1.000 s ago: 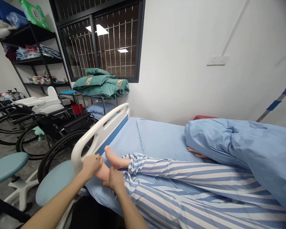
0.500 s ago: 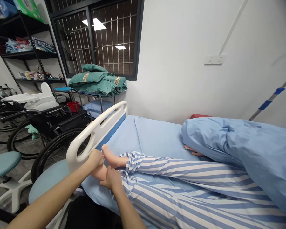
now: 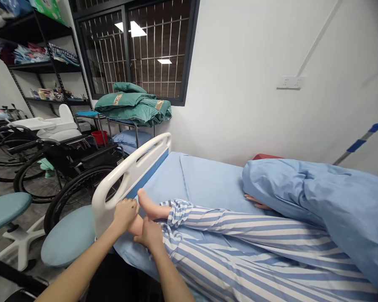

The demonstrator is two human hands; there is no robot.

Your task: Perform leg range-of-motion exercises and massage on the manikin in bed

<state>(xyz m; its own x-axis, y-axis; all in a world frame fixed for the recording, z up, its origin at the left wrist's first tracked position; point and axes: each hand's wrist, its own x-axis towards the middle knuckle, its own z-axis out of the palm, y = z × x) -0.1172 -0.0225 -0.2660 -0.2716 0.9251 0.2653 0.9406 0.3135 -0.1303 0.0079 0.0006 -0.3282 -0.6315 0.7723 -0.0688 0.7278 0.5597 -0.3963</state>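
Note:
A figure in blue-and-white striped trousers [image 3: 239, 222] lies on the bed; whether it is a person or a manikin I cannot tell. My left hand [image 3: 125, 213] is closed over the front of the nearer bare foot [image 3: 136, 226], by the footboard. Around the same leg's ankle, just below the trouser cuff, my right hand [image 3: 151, 234] is wrapped. Its fingers on the far side are hidden. The farther bare foot [image 3: 149, 205] rests on the sheet with toes up, just beyond my hands and untouched.
A white footboard [image 3: 132, 163] borders the bed's left end. A light blue quilt [image 3: 308, 184] covers the figure's upper part; a hand [image 3: 256, 201] shows at its edge. Left of the bed stand wheelchairs [image 3: 78, 184], two round stools [image 3: 69, 237], and green bedding [image 3: 132, 107] on a stand.
The view has shifted a little, so the scene sits slightly farther right. Both hands keep their hold on the nearer foot and ankle.

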